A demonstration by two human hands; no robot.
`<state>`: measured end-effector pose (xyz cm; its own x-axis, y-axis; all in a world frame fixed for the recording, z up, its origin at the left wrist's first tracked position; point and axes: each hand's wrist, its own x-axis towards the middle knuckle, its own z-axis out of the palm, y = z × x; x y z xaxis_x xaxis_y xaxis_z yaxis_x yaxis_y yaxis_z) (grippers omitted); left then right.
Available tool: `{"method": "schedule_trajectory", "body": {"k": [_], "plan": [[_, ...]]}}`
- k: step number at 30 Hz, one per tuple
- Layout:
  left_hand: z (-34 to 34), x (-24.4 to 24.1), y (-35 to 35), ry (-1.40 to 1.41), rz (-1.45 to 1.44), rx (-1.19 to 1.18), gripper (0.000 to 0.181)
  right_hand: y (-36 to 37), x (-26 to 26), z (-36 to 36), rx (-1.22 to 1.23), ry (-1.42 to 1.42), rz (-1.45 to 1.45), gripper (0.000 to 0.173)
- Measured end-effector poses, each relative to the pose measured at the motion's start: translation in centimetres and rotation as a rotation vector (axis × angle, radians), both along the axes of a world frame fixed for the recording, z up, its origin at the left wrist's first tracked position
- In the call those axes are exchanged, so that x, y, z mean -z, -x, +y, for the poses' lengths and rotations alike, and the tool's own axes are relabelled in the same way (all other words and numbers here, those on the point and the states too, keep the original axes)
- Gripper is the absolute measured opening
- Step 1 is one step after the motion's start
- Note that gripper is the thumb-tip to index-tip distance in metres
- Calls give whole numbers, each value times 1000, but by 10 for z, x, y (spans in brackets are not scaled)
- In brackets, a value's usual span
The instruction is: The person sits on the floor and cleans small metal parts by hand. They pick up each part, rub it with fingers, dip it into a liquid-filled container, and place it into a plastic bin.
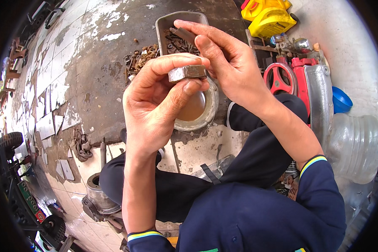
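My left hand (159, 91) pinches a thick metal block (187, 73), worn and flat-faced, between thumb and fingers. My right hand (230, 60) is just beyond it, its thumb and fingers closed on a dark flat metal strip (186, 35). The two hands meet near the block's right end. Below them on the floor stands a round basin (214, 108) with brownish liquid (193, 108). Behind the strip lies a grey rectangular tub (159, 28) holding bolts and small metal parts.
Rusty hardware (145, 58) is heaped left of the tub. At right are yellow jugs (267, 22), a red handwheel (280, 78), a blue bowl (341, 100) and a clear plastic bottle (354, 148). A metal housing (102, 195) and a cloth (82, 146) lie at lower left.
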<state>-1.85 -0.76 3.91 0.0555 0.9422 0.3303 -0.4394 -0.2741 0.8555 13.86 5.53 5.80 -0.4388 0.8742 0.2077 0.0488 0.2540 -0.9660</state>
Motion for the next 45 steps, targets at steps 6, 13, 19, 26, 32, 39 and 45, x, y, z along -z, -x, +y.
{"method": "schedule_trajectory", "body": {"k": [6, 13, 19, 26, 32, 39, 45], "plan": [[0, -1, 4, -38, 66, -16, 26, 1, 4, -1, -15, -60, 3, 32], [1, -6, 1, -46, 42, -153, 30, -1, 4, 0, -7, -73, -25, 32], [1, -9, 3, -61, 151, -160, 22, 1, 6, 0, 7, -95, -9, 32], [-7, -20, 6, 196, 133, -131, 23, -2, 3, -1, 12, -35, -47, 35], [-2, -14, 5, 191, 205, -259, 21, 0, 1, -3, 20, -12, -23, 34], [0, -10, 6, 204, 271, -328, 19, 1, 3, -5, -9, -105, -13, 31], [1, -4, 4, 221, 274, -309, 16, 6, 6, -9, -41, -159, 15, 28]]}}
